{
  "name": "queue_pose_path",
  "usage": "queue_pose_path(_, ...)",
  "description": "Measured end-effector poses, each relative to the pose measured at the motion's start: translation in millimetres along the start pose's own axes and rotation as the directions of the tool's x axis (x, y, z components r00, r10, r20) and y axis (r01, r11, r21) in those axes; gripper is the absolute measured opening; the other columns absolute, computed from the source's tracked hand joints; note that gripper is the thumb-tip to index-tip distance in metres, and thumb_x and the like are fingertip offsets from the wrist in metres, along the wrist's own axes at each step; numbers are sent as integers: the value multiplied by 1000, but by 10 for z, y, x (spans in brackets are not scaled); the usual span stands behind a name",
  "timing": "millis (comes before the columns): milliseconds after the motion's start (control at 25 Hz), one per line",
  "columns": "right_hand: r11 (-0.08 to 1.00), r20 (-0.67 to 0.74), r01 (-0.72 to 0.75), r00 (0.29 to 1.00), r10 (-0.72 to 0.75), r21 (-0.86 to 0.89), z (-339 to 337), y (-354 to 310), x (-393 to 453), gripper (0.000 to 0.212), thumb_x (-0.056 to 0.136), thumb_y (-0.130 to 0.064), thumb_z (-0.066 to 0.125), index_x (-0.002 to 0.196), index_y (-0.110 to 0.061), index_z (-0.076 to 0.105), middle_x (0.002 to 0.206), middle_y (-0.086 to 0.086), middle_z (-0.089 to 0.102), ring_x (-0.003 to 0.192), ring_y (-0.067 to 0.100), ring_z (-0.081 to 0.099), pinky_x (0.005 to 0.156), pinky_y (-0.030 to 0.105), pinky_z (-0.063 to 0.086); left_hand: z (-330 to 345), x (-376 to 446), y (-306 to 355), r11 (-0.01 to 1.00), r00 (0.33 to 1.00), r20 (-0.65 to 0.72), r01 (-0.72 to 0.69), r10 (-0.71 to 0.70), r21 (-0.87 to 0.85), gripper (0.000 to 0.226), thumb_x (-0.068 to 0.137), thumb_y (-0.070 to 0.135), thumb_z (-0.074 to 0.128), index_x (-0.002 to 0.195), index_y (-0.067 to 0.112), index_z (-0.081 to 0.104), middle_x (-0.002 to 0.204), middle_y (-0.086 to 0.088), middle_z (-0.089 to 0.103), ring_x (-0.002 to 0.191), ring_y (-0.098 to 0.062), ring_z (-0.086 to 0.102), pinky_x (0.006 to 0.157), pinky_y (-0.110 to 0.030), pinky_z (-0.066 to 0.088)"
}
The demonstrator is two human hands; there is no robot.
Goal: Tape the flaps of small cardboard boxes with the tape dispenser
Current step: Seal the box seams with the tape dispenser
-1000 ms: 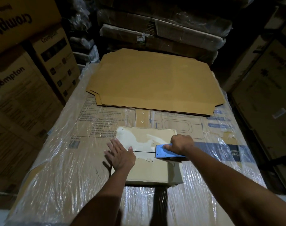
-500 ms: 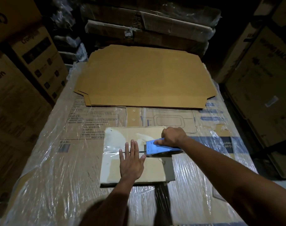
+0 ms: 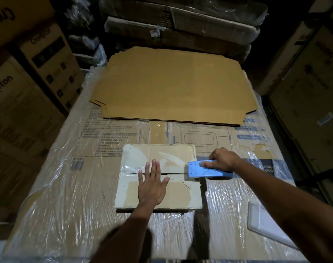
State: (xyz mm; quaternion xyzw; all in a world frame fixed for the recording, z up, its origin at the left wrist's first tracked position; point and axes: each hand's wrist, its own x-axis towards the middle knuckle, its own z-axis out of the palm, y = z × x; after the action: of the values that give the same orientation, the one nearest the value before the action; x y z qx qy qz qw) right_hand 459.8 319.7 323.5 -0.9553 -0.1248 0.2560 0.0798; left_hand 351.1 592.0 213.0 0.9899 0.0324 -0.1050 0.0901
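Nearest, at the right edge of the plastic-wrapped carton top [image 3: 70,186], lies a pale flat tray-like piece [image 3: 264,224]. Just beyond, in the middle, sits the small cardboard box [image 3: 173,154], its two flaps meeting along a seam; the left hand [image 3: 152,185] lies flat on the near flap, fingers straight and reaching across the seam, while the right hand [image 3: 222,160] curls its fingers around the blue tape dispenser [image 3: 205,168] at the seam's right end. Farther off rests a large flattened cardboard sheet [image 3: 173,84], with stacked cartons [image 3: 29,88] around.

Dim warehouse, stacked cartons [image 3: 38,103], shrink-wrapped pallet load [image 3: 67,186]
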Motion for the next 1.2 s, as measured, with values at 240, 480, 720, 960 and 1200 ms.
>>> queue_pose_path(240,983,-11,-150,988,152,110,-37,513,-181,48,77,-68,62,81,-22,72,76,0,67,75,16,63,68,35,53,-103,-6,92,1000,999,39,24,-24,-4,103,63,76,-36,148,17,-29,155,3,-35,143,-20,-33,117,-50,-17)
queue_pose_path(480,980,-48,-191,980,194,62,-32,417,-116,63,73,-73,61,97,-17,72,91,1,68,81,17,61,74,34,52,-221,28,856,960,959,43,-280,280,-21,108,76,87,5,150,15,-25,154,-4,-37,143,-21,-34,117,-48,-17)
queue_pose_path(720,985,7,-138,990,138,107,-21,535,-137,63,77,-70,61,97,-12,71,90,4,67,83,18,61,73,34,53,6,151,1177,936,940,108,-336,325,106,117,78,74,47,150,17,-26,156,-3,-34,144,-23,-32,116,-50,-19)
queue_pose_path(960,977,35,-29,999,22,213,139,804,-137,56,82,-65,60,75,-10,73,68,7,64,59,15,57,51,25,39,17,131,1176,930,933,88,-356,349,94,114,75,70,47,147,25,-30,154,1,-37,144,-21,-32,114,-47,-22)
queue_pose_path(1200,988,53,-22,999,14,152,132,800,-72,48,82,-67,58,72,-20,67,69,2,64,66,18,63,53,26,41,10,131,1188,938,941,102,-333,323,98,117,75,70,51,150,22,-26,155,1,-37,142,-19,-35,114,-46,-24)
